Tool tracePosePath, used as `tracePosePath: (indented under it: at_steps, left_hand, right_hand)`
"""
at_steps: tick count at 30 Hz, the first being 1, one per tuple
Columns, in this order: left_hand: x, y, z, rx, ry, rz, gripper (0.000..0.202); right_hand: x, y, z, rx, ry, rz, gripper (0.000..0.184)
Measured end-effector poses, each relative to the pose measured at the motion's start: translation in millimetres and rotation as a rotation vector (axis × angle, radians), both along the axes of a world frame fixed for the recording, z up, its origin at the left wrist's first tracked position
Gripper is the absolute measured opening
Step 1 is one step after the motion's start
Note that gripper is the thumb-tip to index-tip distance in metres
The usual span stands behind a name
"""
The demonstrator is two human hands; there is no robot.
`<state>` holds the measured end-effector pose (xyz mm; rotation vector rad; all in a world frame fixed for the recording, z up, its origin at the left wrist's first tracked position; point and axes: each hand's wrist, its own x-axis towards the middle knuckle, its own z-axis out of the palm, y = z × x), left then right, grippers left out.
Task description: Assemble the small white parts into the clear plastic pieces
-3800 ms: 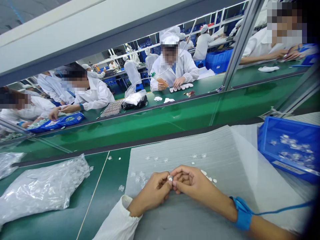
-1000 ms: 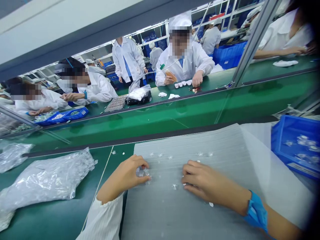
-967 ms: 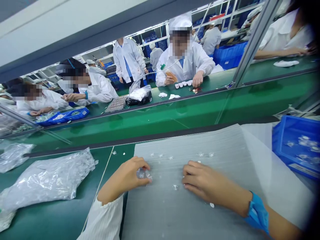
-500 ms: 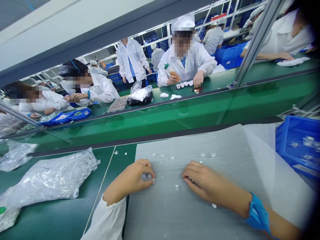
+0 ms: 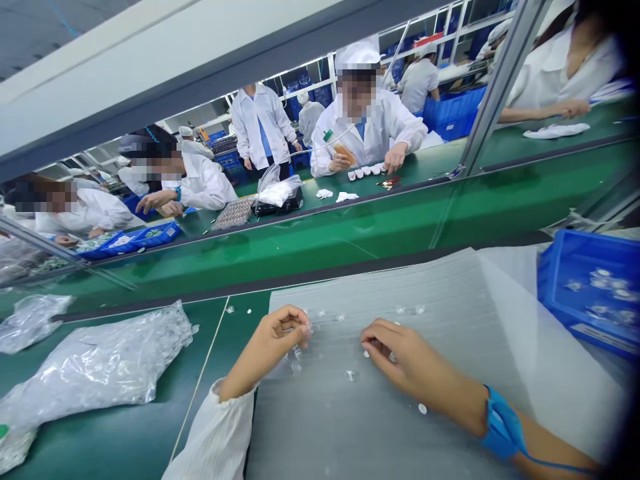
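Curled hands (image 5: 265,350) — blue bin (image 5: 555,280), clear parts (image 5: 603,283) inside

Your two bare hands curl over a pale ribbed foam sheet (image 5: 400,433).

Your left hand (image 5: 265,350) sits just beside small clear plastic pieces (image 5: 297,357); your right hand (image 5: 405,373), wearing a blue wrist strap (image 5: 503,423), rests on the sheet. A blue plastic crate (image 5: 585,327) stands to the right, a clear plastic bag (image 5: 95,367) to the left.
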<state>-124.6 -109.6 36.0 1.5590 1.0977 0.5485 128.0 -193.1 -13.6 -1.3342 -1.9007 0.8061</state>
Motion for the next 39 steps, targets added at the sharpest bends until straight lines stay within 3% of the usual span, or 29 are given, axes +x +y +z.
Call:
tracePosePath:
  at_steps: [4,7,9,18,23,30,39]
  left_hand:
    - [12.3,-3.1,-13.2,-0.062,-0.059,0.091,0.025]
    - [21.2,-8.4,-25.2,-0.117,-0.137,0.093,0.030]
    - [27.3,-12.8,-32.4,-0.147,-0.165,0.076,0.033]
    - [46.6,-32.4,-53.1,-0.198,-0.229,-0.035,0.030]
    - [48.8,-36.2,-57.0,-0.156,-0.204,-0.062,0.022]
    - [51.1,-36.8,-53.0,-0.070,-0.195,-0.041,0.027]
    - [51.9,-35.8,-69.3,-0.090,-0.253,0.105,0.032]
  right_hand:
    - [-4.4,1.9,-6.1,-0.217,0.273,-0.073,0.016]
    - [-6.8,4.8,-9.4,-0.461,0.574,-0.122,0.023]
    - [-6.9,6.7,-10.3,-0.512,0.690,-0.135,0.027]
    - [-9.4,7.3,-12.9,-0.517,0.811,-0.075,0.029]
    - [-10.9,6.5,-18.5,-0.471,0.779,-0.069,0.027]
    - [-10.7,5.7,-16.3,-0.503,0.862,-0.099,0.028]
    - [-9.2,5.9,-20.4,-0.545,0.783,-0.124,0.027]
